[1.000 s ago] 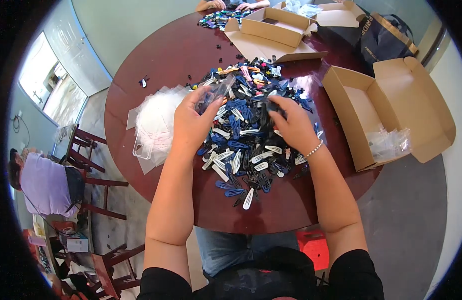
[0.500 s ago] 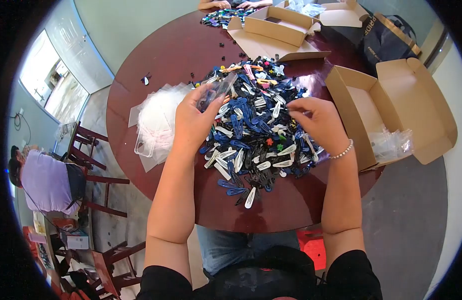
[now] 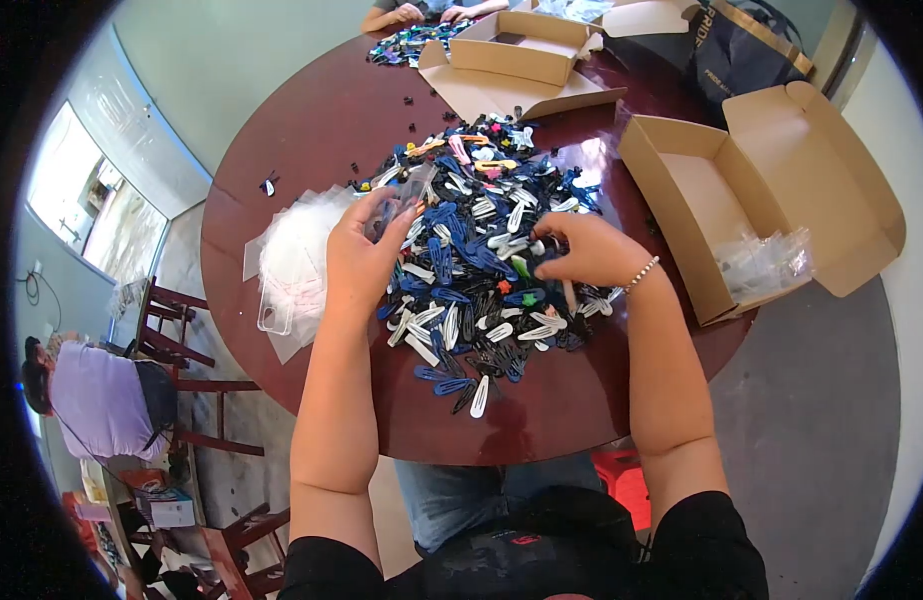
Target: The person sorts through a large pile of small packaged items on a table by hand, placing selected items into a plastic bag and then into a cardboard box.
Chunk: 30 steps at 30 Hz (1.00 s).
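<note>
A heap of snap hair clips (image 3: 452, 265), mostly navy, black and white, covers the middle of the round table. My left hand (image 3: 362, 250) grips a small clear plastic bag (image 3: 414, 190) over the heap's left side; whether the bag contains anything is hard to make out. On the heap's right side is my right hand (image 3: 594, 250), thumb and forefinger apart among the clips. Close to its thumb lies a green clip (image 3: 522, 268). Beside my left forearm is a stack of clear bags (image 3: 302, 250).
An open cardboard box (image 3: 682, 220) with plastic bags (image 3: 767, 265) stands at right. Another open box (image 3: 517, 55) is at the back. Across the dark red table (image 3: 302, 120), another person's hands (image 3: 432, 13) are by a second clip pile (image 3: 412, 45).
My right hand has moved left and lower over the heap, its thumb and forefinger spreading apart. My left hand still has the bag. The whole view has shifted slightly.
</note>
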Tool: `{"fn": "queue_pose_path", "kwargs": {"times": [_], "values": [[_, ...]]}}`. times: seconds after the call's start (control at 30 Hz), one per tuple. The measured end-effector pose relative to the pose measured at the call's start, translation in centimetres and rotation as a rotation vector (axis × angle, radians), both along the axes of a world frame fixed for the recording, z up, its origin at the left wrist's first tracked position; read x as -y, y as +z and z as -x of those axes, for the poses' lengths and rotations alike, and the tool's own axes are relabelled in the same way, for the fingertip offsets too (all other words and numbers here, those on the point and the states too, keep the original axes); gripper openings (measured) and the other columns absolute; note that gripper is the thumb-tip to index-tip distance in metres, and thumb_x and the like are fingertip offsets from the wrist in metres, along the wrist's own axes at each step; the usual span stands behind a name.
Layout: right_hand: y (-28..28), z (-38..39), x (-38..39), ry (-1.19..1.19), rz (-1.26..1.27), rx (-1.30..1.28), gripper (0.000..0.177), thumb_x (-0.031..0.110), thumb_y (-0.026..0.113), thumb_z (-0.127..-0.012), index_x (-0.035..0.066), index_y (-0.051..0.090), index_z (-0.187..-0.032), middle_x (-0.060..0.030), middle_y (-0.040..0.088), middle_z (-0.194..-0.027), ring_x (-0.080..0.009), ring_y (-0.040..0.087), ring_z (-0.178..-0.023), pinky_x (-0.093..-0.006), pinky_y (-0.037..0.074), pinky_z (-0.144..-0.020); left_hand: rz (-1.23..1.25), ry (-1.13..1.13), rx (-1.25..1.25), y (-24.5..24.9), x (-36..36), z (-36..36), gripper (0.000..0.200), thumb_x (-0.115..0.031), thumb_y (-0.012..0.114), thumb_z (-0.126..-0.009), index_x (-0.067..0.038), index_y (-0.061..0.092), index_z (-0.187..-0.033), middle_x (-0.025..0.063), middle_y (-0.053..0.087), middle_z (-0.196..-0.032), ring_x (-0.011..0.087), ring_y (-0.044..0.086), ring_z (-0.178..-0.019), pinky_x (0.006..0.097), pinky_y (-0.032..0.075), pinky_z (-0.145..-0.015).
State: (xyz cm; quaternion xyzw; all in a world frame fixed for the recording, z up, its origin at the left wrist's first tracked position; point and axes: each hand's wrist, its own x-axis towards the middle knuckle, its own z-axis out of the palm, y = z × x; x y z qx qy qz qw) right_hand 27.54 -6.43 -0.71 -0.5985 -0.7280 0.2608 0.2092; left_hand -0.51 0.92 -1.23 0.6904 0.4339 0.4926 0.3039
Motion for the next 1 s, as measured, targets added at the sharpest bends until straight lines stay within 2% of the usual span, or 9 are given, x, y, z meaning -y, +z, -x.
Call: {"fn": "queue_pose_path", "kwargs": {"times": [0.07,0.13,0.17,0.3,0.4,0.53,0.57,0.7,1.0], "values": [[0.5,1.6,-0.2,-0.063,0.063,-0.070,0.050,0.021,0.081,-0.071,-0.001,0.064,-0.112,-0.0159,0.069,-0.098,-0.0223,0.066,-0.090,-0.0329,0.051,-0.079,0.017,0.002,-0.007,-0.1,0.0,0.0,0.038,-0.023,0.074,-0.083,-0.001,0.065,-0.114,0.0073,0.068,-0.097,0.0106,0.061,-0.080,0.0253,0.049,-0.071],[-0.1,2.8,-0.4,-0.232,0.018,-0.383,0.037,0.015,0.077,-0.075,-0.001,0.065,-0.105,-0.0075,0.066,-0.092,-0.0128,0.058,-0.082,-0.0295,0.049,-0.075,-0.009,-0.008,0.023,-0.4,-0.2,0.0,0.039,-0.023,0.074,-0.083,-0.001,0.065,-0.114,0.0073,0.068,-0.097,0.0106,0.061,-0.080,0.0254,0.049,-0.071],[-0.2,3.4,-0.5,-0.185,-0.132,-0.335,0.035,0.010,0.073,-0.081,-0.002,0.064,-0.112,-0.0061,0.067,-0.101,-0.0099,0.060,-0.090,-0.0268,0.050,-0.080,-0.010,-0.002,0.021,-0.4,-0.2,0.0,0.039,-0.023,0.074,-0.083,-0.001,0.065,-0.114,0.0073,0.068,-0.097,0.0106,0.061,-0.080,0.0254,0.049,-0.071],[-0.1,5.0,-0.3,-0.035,-0.166,-0.589,0.039,0.006,0.065,-0.091,-0.003,0.056,-0.127,-0.0052,0.065,-0.115,-0.0111,0.060,-0.105,-0.0255,0.048,-0.093,-0.003,-0.004,-0.001,-0.2,0.0,0.0,0.038,-0.023,0.074,-0.083,-0.001,0.066,-0.113,0.0073,0.068,-0.096,0.0106,0.061,-0.081,0.0258,0.049,-0.072],[0.9,4.4,0.3,-0.019,-0.074,-0.707,0.036,0.006,0.064,-0.091,-0.003,0.057,-0.125,-0.0046,0.065,-0.113,-0.0097,0.060,-0.103,-0.0256,0.049,-0.092,0.000,-0.003,-0.009,-0.3,-0.1,0.0,0.037,-0.023,0.074,-0.083,-0.001,0.066,-0.112,0.0073,0.068,-0.096,0.0105,0.061,-0.081,0.0257,0.049,-0.072],[1.1,1.8,0.0,-0.147,-0.204,-0.609,0.025,0.008,0.063,-0.092,-0.003,0.064,-0.114,-0.0033,0.067,-0.104,-0.0076,0.061,-0.095,-0.0237,0.049,-0.086,0.035,-0.015,0.018,-0.1,0.1,-0.1,0.036,-0.023,0.074,-0.084,-0.001,0.066,-0.112,0.0070,0.068,-0.094,0.0102,0.061,-0.079,0.0251,0.049,-0.071],[1.2,1.2,0.2,-0.179,-0.270,-0.567,0.020,0.009,0.065,-0.090,-0.002,0.068,-0.106,-0.0022,0.069,-0.095,-0.0064,0.060,-0.088,-0.0236,0.049,-0.079,0.036,-0.019,0.017,-0.1,0.1,-0.2,0.036,-0.023,0.074,-0.084,-0.001,0.066,-0.112,0.0070,0.068,-0.094,0.0102,0.061,-0.079,0.0251,0.049,-0.071],[2.0,-0.5,0.6,-0.307,-0.212,-0.356,0.016,0.009,0.068,-0.086,-0.003,0.070,-0.096,-0.0016,0.067,-0.080,-0.0064,0.059,-0.074,-0.0249,0.048,-0.067,0.001,-0.020,0.007,-0.8,-0.4,0.0,0.036,-0.024,0.073,-0.084,-0.001,0.067,-0.111,0.0065,0.068,-0.094,0.0094,0.061,-0.077,0.0244,0.049,-0.068],[1.5,-1.1,0.6,-0.219,-0.214,-0.127,0.018,0.011,0.068,-0.084,-0.003,0.069,-0.094,-0.0102,0.070,-0.079,-0.0133,0.063,-0.069,-0.0276,0.050,-0.065,-0.003,-0.014,-0.040,-0.4,-0.2,0.1,0.036,-0.022,0.074,-0.085,-0.001,0.066,-0.113,0.0064,0.068,-0.098,0.0098,0.061,-0.083,0.0247,0.050,-0.071]]}}
